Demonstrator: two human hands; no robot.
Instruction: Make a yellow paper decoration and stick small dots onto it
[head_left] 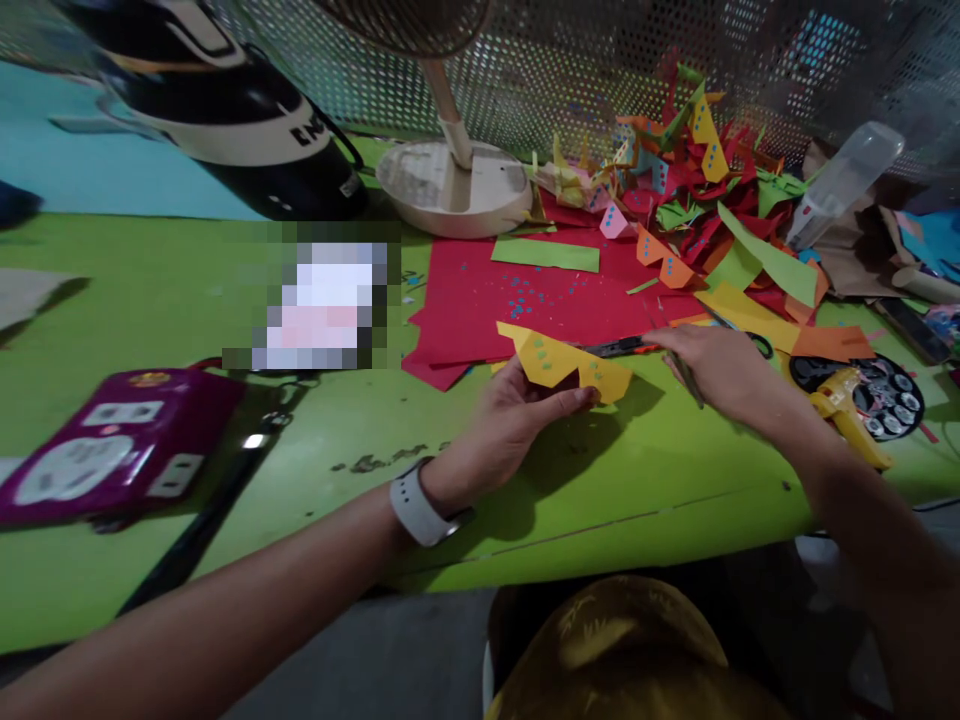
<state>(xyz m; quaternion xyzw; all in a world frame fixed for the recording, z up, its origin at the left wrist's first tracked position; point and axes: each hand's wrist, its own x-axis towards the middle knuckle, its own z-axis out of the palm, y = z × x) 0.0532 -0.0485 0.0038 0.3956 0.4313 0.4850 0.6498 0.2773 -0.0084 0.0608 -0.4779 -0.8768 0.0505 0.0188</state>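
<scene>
My left hand (504,425) pinches a yellow paper cutout (551,362) between thumb and fingers. It has angular, wing-like ends and small blue-green marks, and is held just above the table's near part. My right hand (709,362) is closed to its right, with a thin dark tool (686,380) at its fingers whose kind I cannot make out. Touching or just beyond those fingertips lies a black and orange tool (622,347), partly behind the yellow paper. Scissors (759,343) show one dark handle loop behind my right hand.
Red paper (465,300) with blue dots lies behind my hands, bearing a green strip (546,254). A heap of paper scraps (675,180) stands at the back right. Around are a fan base (454,190), a dark flask (247,130), a purple box (124,440) and a yellow-handled tool (847,410).
</scene>
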